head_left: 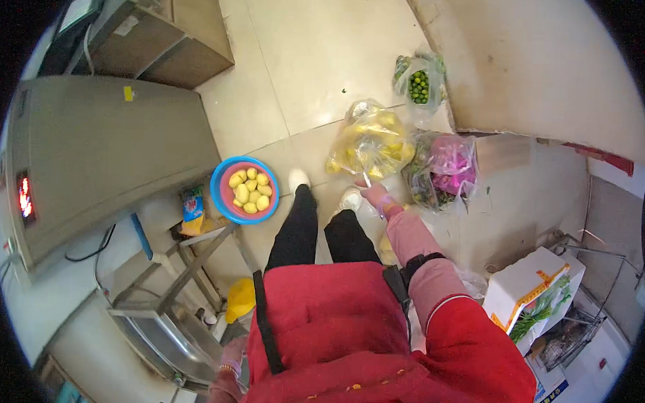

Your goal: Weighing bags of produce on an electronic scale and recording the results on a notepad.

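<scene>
My right hand (377, 195) reaches down by the near edge of a clear plastic bag of yellow produce (371, 141). Its fingers are closed at the bag's gathered near end, where a whitish strip shows at the fingertips. Beside my left hip is my left hand (233, 350), partly hidden by my clothing; its fingers are not clear enough to read. On the floor to the left, pale peeled potatoes (243, 194) lie in a pink basin (227, 199) set inside a blue one (216, 185).
Right of the yellow produce stand a bag of pink and green contents (451, 167) and a bag of small green fruit (418, 87). A white box with greens (529, 294) is at the right. Grey cabinet (118, 145), metal frame (185, 282) and yellow bag (240, 300) line the left.
</scene>
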### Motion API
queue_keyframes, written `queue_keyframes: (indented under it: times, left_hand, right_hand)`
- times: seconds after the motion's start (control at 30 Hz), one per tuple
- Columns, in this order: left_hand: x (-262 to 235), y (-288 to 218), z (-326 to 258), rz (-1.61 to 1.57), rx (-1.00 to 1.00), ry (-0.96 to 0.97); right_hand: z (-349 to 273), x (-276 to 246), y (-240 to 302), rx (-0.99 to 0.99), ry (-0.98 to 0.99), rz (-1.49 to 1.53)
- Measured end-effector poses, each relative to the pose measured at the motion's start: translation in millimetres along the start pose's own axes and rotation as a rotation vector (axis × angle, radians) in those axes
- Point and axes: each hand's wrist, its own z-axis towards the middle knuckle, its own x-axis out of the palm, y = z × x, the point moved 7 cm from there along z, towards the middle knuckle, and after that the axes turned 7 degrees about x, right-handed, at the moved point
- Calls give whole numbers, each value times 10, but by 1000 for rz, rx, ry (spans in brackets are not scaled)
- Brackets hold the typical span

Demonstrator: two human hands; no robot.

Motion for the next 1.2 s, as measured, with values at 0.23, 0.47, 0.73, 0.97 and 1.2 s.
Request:
queue_keyframes:
  times: [0.23, 0.47, 0.73, 0.97, 1.2]
  left_hand:
    - [-133, 696, 397, -47, -265, 162]
    - [-1735, -583, 1307, -453, -493, -68]
    - [-2497, -806, 2294, -303, 81, 21]
    - [-3599, -1498, 2841, -667, -148, -389]
    - [-3815, -1568, 3483, -5, -184, -218]
  right_hand:
    - [1321, 117, -165, 160, -121, 40]
    - [1228, 273, 160, -43, -38, -815]
    - [684, -886, 1109, 439, 422, 367]
    - [459, -1791, 3076, 279, 73, 47]
    - [744, -2226, 3546, 188, 56, -80]
